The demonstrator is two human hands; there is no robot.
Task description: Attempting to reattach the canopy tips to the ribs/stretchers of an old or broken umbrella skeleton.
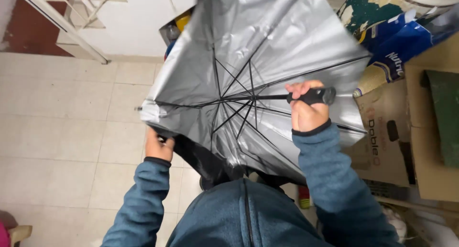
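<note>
Between the hands, the umbrella [248,75] lies sideways: right hand [306,108] fisted round the handle [315,96], shaft pointing left; left hand [159,144] pinching the canopy's edge.

Teal-blue fleece jacket, front zip, dark cuffs, apparently knit.

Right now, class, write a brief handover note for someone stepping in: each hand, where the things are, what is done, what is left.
Right hand: closed around the black cylindrical umbrella handle, shaft level.
Left hand: gripping the lower left edge of the silver-lined fabric umbrella canopy.
Canopy is spread, black metal ribs splayed, its lower part creased and slack.
Brown cardboard boxes stand close on the right.
Left: the slack lower edge is not yet taut.
</note>
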